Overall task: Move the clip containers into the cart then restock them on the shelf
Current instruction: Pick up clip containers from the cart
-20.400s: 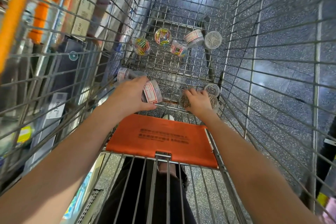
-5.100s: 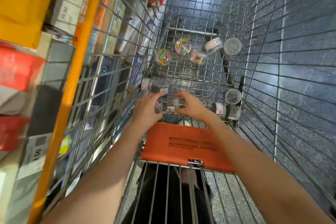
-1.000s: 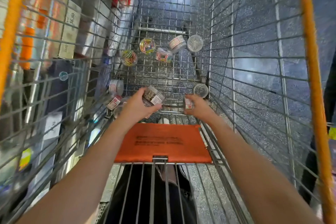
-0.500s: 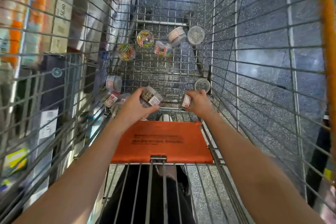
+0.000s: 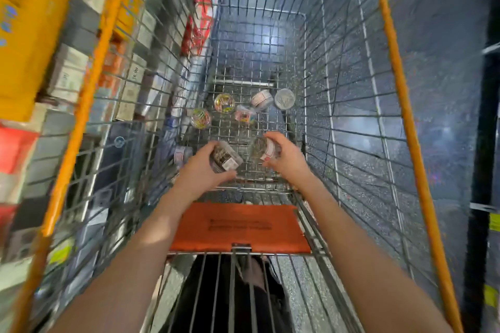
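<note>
Shiny metal wire cart, clear glossy plastic containers, matt orange flap

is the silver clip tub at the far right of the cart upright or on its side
Upright, it seems: the silver tub shows its full round lid to the camera, while the tub beside it lies tipped, its labelled side showing.

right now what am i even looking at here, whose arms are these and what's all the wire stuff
This is one picture from a camera worn on a person's head, looking down at their own bare arms. The wire is a shopping cart seen from above, with an orange flap near the handle end. The left hand grips a small clear clip container; the right hand grips another container. Five more tubs lie at the far end of the cart floor, three with coloured clips and two with silver ones. One more tub lies by the left wall. Store shelves stand on the left, blurred.
</note>
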`<state>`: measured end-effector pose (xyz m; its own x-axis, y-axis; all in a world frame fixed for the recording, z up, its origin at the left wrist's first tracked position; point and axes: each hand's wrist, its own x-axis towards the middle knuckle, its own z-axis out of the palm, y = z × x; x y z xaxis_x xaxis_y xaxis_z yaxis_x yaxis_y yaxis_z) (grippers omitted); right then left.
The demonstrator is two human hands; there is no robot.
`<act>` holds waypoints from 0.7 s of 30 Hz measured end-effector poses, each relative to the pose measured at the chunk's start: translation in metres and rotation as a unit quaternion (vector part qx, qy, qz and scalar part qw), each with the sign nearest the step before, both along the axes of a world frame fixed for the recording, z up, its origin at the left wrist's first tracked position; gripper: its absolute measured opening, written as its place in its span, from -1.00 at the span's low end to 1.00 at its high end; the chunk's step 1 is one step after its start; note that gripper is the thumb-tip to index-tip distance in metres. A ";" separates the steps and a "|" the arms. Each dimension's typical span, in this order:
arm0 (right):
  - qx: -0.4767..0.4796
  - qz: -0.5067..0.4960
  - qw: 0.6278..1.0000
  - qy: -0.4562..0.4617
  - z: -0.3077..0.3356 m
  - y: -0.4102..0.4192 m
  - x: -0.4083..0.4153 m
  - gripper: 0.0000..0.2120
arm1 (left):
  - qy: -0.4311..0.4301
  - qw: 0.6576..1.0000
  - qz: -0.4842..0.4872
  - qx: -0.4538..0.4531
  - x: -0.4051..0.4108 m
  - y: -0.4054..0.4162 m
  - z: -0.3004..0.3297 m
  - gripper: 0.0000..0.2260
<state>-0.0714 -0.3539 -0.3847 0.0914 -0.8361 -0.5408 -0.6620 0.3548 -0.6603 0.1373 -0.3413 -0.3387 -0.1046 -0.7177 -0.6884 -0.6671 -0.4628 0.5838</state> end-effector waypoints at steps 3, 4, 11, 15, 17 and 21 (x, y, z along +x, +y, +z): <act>-0.042 -0.021 0.998 -0.047 0.040 -0.012 0.011 -0.33 | 0.023 0.999 0.008 -0.044 0.007 -0.008 0.029 -0.37; -0.052 -0.026 0.997 -0.059 0.056 -0.016 0.015 -0.32 | 0.031 0.998 0.011 -0.060 0.010 -0.011 0.040 -0.37; -0.142 -0.030 0.984 -0.103 0.159 -0.021 0.030 -0.32 | 0.042 0.985 0.043 -0.164 0.023 -0.023 0.115 -0.44; -0.201 -0.012 0.974 -0.105 0.220 -0.018 0.032 -0.34 | 0.036 0.975 0.024 -0.217 0.028 -0.019 0.165 -0.38; -0.226 0.003 0.968 -0.105 0.250 -0.015 0.033 -0.36 | 0.041 0.969 0.026 -0.243 0.031 -0.014 0.188 -0.33; -0.253 0.036 0.959 -0.123 0.302 -0.006 0.036 -0.35 | 0.054 0.950 0.019 -0.307 0.040 0.001 0.230 -0.28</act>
